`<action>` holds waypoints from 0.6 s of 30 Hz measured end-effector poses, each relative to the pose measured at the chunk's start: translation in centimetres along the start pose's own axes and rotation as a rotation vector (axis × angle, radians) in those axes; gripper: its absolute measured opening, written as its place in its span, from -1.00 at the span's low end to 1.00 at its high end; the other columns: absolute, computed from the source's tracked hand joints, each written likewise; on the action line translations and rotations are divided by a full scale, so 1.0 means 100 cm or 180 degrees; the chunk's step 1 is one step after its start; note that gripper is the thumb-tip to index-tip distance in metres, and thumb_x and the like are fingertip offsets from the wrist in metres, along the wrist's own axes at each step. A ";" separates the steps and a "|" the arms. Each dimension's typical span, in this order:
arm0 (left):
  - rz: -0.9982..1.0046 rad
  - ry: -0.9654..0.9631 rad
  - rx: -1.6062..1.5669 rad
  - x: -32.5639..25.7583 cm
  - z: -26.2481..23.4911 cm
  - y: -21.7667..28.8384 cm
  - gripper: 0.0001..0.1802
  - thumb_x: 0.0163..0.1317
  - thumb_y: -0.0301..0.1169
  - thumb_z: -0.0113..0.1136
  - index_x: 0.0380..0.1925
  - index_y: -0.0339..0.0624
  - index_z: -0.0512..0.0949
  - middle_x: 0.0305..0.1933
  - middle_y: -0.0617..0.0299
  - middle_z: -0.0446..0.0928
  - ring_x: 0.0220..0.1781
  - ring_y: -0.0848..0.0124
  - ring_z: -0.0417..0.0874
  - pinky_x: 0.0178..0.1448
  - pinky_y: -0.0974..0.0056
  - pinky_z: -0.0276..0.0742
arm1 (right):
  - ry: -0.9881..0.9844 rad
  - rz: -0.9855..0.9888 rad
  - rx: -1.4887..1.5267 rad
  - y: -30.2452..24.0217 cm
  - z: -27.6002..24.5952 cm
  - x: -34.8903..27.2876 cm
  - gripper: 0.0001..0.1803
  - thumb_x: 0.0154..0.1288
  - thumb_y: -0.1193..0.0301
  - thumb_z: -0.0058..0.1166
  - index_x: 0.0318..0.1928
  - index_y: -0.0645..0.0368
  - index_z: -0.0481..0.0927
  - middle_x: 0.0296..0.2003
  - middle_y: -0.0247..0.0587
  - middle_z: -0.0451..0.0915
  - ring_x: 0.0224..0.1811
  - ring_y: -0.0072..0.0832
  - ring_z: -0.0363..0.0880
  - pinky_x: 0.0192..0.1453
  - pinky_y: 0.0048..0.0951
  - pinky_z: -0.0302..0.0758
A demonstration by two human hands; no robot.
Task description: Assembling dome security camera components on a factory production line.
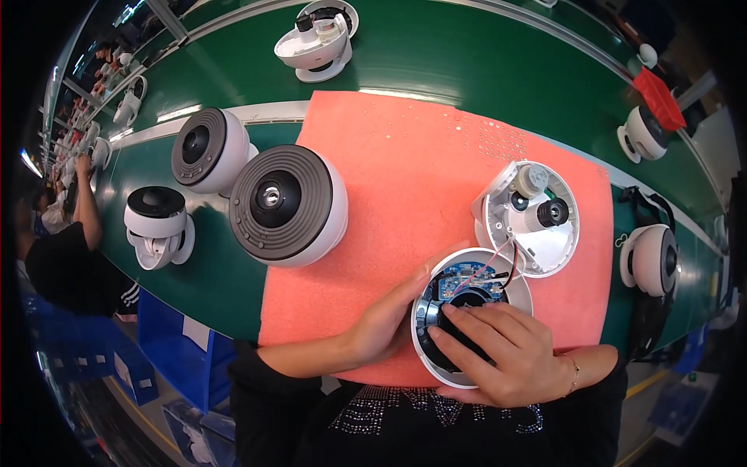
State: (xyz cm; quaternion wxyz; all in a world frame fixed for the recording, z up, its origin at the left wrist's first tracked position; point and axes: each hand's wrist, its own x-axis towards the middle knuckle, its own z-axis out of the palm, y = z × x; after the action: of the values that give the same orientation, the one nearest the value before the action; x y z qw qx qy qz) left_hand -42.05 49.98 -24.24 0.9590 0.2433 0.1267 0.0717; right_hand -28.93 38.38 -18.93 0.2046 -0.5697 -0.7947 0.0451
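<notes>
My left hand (387, 317) is wrapped along the left side of an open, round white housing (526, 294) that tilts toward me. Inside its upper part sits a blue circuit board (467, 280). The fingers of my right hand (506, 350) reach over the black inside of the housing and touch a part near its left wall, while the thumb lies by the lower rim. Thin red, black and white wires link the housing to a second open white shell (537, 253), which holds a round grey-white part (532, 180) and a black cylinder (553, 212).
A salmon-coloured cloth (405, 202) covers the bench. White ball-shaped devices with ringed grey faces (292, 204) stand at left; another device (650, 261) is at right. One opened unit (315, 43) rests on the green surface (420, 47) beyond. Co-workers sit far left.
</notes>
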 end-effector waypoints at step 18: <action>0.0827 -0.0301 0.2471 0.008 0.005 0.008 -0.21 0.06 -0.38 0.26 0.25 -0.19 0.05 0.30 0.04 0.10 0.28 0.26 0.23 0.28 0.16 0.20 | -0.0370 0.0712 0.2899 0.040 -0.043 -0.027 -0.49 -0.06 0.48 0.21 -0.03 0.37 0.44 -0.01 0.02 0.44 -0.01 -0.20 0.48 0.06 -0.31 0.41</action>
State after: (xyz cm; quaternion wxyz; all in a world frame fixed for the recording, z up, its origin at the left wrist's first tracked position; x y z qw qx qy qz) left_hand -41.22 50.60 -23.60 0.7837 0.6040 0.0685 0.1278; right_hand -23.03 36.55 -16.97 0.3826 -0.5006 -0.6379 0.4428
